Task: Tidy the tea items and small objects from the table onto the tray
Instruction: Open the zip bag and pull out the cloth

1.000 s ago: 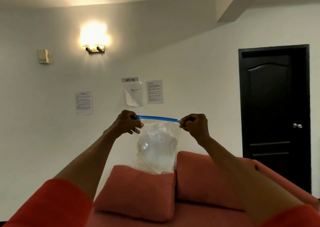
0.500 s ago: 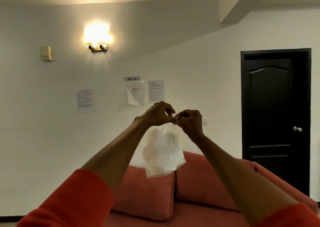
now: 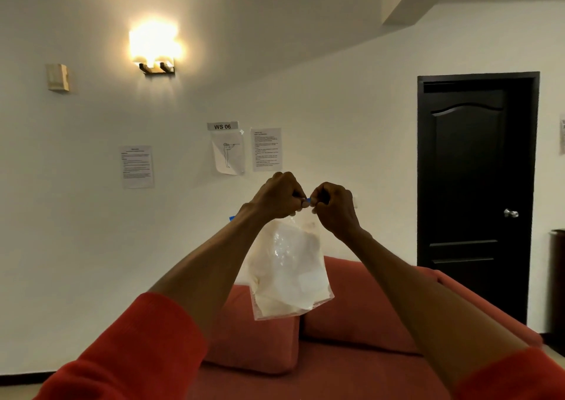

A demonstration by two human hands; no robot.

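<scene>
A clear plastic zip bag with white contents hangs in the air in front of me, at chest height. My left hand and my right hand are raised side by side and both pinch the bag's blue zip strip at its top. Only a small bit of the blue strip shows between my fingertips. No table or tray is in view.
A red sofa with two cushions stands below the bag against a white wall. A dark door is at the right. Papers and a lit lamp hang on the wall.
One second ago my hands held the zip strip stretched wide apart. They have come together at the middle of the strip, and the bag now hangs bunched below them.
</scene>
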